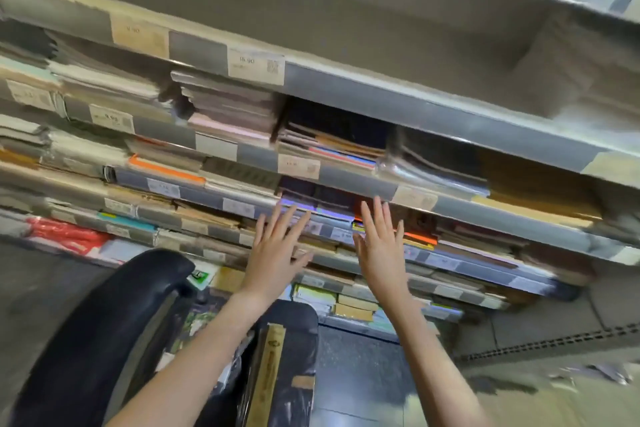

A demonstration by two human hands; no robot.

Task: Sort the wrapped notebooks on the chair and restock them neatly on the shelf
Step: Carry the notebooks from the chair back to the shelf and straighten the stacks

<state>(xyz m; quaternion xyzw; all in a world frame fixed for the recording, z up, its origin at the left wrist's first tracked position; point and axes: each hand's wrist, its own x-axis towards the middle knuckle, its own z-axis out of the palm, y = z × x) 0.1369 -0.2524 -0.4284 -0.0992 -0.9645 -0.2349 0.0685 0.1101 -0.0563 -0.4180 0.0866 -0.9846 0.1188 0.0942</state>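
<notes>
At 12 o'clock of hands: dark notebooks (317, 199) on shelf (360, 184).
Left hand (277, 253): fingers spread wide, empty.
Right hand (382, 250): spread wide, empty.
Chair (104, 322): 7 o'clock.

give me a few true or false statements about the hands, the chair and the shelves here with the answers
1. Both hands are open with straight fingers. True: the left hand and right hand reach toward the shelf with fingers spread.
2. The right hand has a grip on a notebook. False: it holds nothing.
3. The chair is black and sits at the lower left. True.
4. The chair seat is bare. False: wrapped notebooks lie on it.
5. An orange notebook lies on a shelf to the left of the hands. True.
6. The shelf edges carry no price tags. False: several tags, such as one price tag, are fixed along them.
</notes>
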